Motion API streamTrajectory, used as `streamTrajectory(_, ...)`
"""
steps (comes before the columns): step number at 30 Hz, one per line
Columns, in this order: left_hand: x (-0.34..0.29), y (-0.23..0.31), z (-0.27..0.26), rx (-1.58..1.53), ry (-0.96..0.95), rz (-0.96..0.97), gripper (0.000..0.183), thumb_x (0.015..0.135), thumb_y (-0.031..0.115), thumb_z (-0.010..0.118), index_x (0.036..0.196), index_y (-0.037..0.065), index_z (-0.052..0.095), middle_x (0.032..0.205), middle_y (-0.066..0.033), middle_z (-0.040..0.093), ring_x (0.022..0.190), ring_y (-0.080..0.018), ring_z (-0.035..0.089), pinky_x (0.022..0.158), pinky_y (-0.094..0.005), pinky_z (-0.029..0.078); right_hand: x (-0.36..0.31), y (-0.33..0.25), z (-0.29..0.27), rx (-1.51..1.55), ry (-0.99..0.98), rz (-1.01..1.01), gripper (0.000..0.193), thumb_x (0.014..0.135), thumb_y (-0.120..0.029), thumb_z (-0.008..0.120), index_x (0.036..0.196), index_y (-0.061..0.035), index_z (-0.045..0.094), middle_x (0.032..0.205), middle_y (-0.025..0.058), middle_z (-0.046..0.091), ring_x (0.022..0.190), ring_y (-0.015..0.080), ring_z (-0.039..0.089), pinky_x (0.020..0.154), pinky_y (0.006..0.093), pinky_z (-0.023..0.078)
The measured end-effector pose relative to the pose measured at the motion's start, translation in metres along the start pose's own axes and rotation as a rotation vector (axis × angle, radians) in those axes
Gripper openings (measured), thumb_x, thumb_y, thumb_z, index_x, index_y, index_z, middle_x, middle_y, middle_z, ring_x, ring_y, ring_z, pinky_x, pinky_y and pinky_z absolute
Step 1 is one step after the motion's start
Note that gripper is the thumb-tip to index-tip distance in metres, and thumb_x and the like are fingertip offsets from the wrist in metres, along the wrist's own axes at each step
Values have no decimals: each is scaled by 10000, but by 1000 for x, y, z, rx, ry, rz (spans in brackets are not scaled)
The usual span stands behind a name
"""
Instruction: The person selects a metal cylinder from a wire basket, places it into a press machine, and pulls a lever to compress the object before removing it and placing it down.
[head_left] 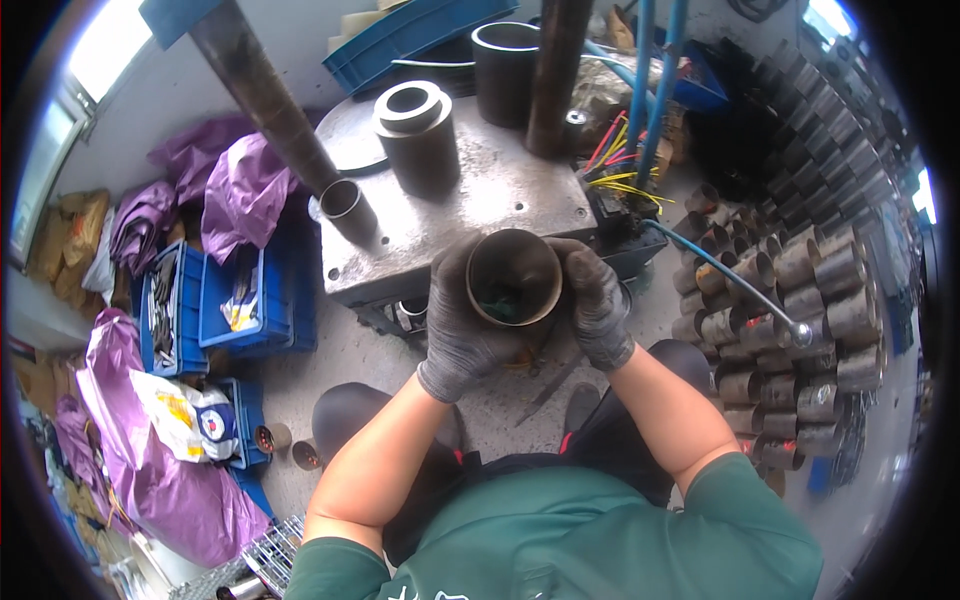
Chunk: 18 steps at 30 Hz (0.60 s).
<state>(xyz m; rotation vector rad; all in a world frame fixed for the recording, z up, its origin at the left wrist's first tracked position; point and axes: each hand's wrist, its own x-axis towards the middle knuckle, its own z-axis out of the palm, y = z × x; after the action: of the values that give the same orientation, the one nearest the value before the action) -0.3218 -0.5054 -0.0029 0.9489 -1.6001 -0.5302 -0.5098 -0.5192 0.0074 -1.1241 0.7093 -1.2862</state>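
Note:
A short, dark metal pipe section (515,262) is held up between both hands, its open round end facing me. My left hand (455,330), in a grey knit glove, wraps the pipe's left side. On the opposite side my right hand (597,308), gloved the same way, grips it with the fingers curled behind. Something greenish shows inside the bore, too dark to make out. Just beyond is the metal machine table (480,200). On it stand a small open pipe piece (346,208), a thick stepped cylinder (418,150) and a wide dark ring (505,75).
Steel posts (265,95) rise from the table. A lever with a ball end (800,333) juts out at right, before stacked pipe sections (840,310). Blue bins (240,345) and purple sacks (150,450) lie at left. Yellow and red wires (630,180) hang by the table.

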Motion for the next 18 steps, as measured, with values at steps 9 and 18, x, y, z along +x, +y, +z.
streamTrajectory(9,-5,-17,28,109,-243,34,939,725,93,925,1517,38,422,1403,-149,590,1315,-303,588,1120,-426,485,20,-24,-74,-527,-328,326,474,924,-94,680,1390,-27,620,1245,125,728,1165,199,664,1038,366,533)
streamTrajectory(18,-11,-8,46,171,-564,127,656,810,-55,712,1435,-5,520,1330,-159,597,1263,-288,592,1115,-386,465,-44,-63,-216,-1001,131,506,408,869,-217,656,1238,-53,710,921,103,757,784,194,730,683,349,583)
